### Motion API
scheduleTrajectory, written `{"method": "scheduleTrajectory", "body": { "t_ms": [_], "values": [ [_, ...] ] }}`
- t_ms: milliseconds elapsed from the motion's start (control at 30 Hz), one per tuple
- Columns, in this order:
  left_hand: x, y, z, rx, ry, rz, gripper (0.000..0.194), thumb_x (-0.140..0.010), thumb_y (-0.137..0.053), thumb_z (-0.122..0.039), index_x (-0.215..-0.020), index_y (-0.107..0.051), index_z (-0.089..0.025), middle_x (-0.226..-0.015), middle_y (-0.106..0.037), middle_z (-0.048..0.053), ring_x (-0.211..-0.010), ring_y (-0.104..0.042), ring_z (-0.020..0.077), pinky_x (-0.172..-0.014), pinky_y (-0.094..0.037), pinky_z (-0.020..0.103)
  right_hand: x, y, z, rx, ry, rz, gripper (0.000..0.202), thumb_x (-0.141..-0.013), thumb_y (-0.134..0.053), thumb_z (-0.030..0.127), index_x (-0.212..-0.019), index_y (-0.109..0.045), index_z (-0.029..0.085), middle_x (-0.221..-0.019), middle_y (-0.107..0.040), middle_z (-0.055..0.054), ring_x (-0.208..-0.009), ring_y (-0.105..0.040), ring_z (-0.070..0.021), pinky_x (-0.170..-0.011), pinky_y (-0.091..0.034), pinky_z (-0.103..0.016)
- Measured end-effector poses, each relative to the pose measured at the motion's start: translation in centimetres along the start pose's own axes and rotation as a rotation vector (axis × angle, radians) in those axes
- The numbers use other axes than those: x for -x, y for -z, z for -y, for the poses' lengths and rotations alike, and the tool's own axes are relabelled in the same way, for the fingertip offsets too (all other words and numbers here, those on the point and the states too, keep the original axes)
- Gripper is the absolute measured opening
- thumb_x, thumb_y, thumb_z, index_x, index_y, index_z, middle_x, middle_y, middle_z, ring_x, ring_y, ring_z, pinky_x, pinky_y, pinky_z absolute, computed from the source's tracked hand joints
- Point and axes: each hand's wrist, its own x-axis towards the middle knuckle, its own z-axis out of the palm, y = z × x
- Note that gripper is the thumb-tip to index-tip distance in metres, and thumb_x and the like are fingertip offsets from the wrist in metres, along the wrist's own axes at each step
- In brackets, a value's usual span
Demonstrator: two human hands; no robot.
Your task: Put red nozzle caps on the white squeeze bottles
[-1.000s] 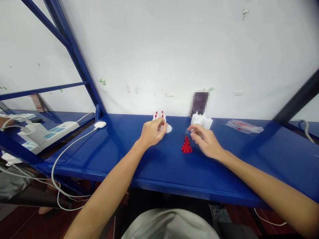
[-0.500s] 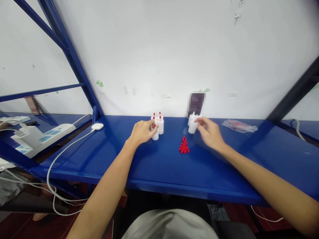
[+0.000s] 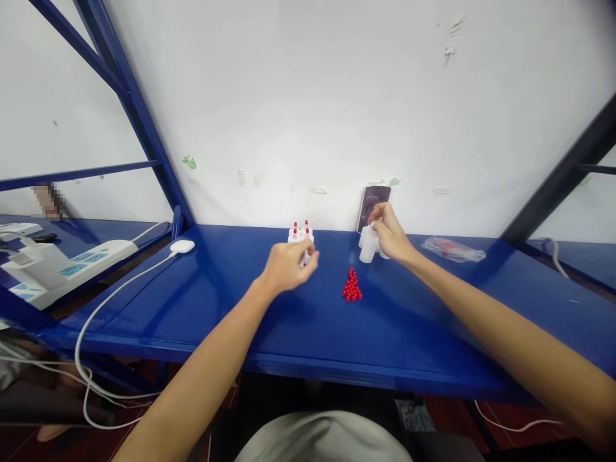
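White translucent plastic bottle (image 3: pixel 367 248): likely light, squeezable; take the neck. Right grip (image 3: pixel 391 233) pinches its top; left grip (image 3: pixel 290 264), can't tell.

The left hand (image 3: pixel 291 264) partly hides the red-capped bottles (image 3: pixel 294 236); the right hand (image 3: pixel 389 232) partly covers a white bottle (image 3: pixel 367 249).

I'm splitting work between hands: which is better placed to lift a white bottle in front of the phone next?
Probably the right hand: it is at the tops of those white bottles, while the left hand is farther off, by the red-capped bottles.
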Motion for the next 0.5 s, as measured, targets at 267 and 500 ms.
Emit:
{"method": "scheduleTrajectory", "body": {
  "t_ms": [267, 500],
  "values": [
    [-0.9, -5.2, -2.6, -0.01, -0.148, 0.45, 0.046, -0.098, -0.03, -0.02, -0.141, -0.044, -0.022, -0.111, -0.059, 0.01, -0.086, -0.064, 0.0199, -0.075, -0.049, 0.032, 1.2, 0.0, -0.2, 0.134, 0.048, 0.163, 0.021, -0.078, -0.039, 0.012, -0.095, -0.039, 0.025, -0.088, -0.052, -0.002, -0.079, -0.049, -0.0192, -0.074, -0.042, -0.037],
    [-1.6, -6.4, -1.9, 0.003, -0.158, 0.504, 0.043, -0.098, -0.032, -0.023, -0.136, -0.052, -0.03, -0.107, -0.054, 0.007, -0.077, -0.063, 0.018, -0.073, -0.049, 0.032, 2.5, -0.2, 0.1, -0.277, -0.205, 0.104, 0.023, -0.07, -0.045, 0.018, -0.092, -0.043, 0.025, -0.079, -0.056, 0.001, -0.074, -0.054, -0.0176, -0.072, -0.047, -0.035]
  ]
}}
